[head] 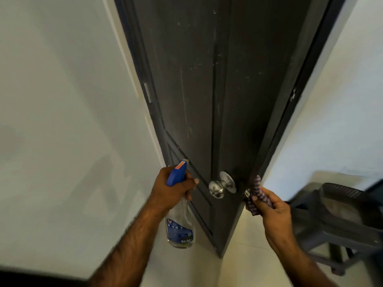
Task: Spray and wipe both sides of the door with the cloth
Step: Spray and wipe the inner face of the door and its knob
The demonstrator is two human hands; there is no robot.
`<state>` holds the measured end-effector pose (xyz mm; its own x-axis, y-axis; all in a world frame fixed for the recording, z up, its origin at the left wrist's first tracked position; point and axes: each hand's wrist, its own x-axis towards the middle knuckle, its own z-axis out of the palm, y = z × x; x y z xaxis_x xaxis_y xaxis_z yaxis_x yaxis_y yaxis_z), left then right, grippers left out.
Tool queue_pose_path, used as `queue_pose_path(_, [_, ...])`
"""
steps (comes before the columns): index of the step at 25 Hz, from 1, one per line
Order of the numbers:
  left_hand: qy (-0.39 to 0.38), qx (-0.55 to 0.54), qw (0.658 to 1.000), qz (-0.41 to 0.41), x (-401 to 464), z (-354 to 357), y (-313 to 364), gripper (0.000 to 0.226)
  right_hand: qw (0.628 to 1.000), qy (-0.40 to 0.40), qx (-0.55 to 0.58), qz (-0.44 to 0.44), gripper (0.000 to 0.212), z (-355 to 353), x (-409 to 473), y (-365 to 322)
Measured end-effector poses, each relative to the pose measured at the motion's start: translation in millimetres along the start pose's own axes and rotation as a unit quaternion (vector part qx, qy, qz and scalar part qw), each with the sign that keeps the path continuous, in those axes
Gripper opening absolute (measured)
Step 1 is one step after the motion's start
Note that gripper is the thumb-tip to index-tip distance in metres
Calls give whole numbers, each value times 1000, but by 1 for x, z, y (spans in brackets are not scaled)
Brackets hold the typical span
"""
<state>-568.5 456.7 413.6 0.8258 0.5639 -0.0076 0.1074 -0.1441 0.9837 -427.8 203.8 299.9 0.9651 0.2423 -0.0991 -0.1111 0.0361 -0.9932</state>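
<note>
A dark grey door (194,83) stands partly open, its face marked with pale streaks and specks. A silver round knob (219,186) sits low on this face. My left hand (172,189) grips a clear spray bottle (180,228) by its blue trigger head, nozzle pointing up toward the door. My right hand (273,212) holds a bunched checked cloth (257,193) against the door's free edge, beside the latch. The door's other side is hidden.
A white wall (68,121) runs along the left, close to the door's hinge side. A dark plastic stool (339,220) stands to the right on the pale tiled floor (244,266). Another white wall (342,110) lies behind the door's edge.
</note>
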Motion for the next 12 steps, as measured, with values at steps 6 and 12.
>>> queue_pose_path(6, [-101, -24, 993, -57, 50, 49, -15, 37, 995, 104, 5, -5, 42, -13, 0, 13])
queue_pose_path(12, [-200, -30, 976, -76, 96, 60, -24, 43, 982, 186, 37, -9, 41, 13, -10, -1])
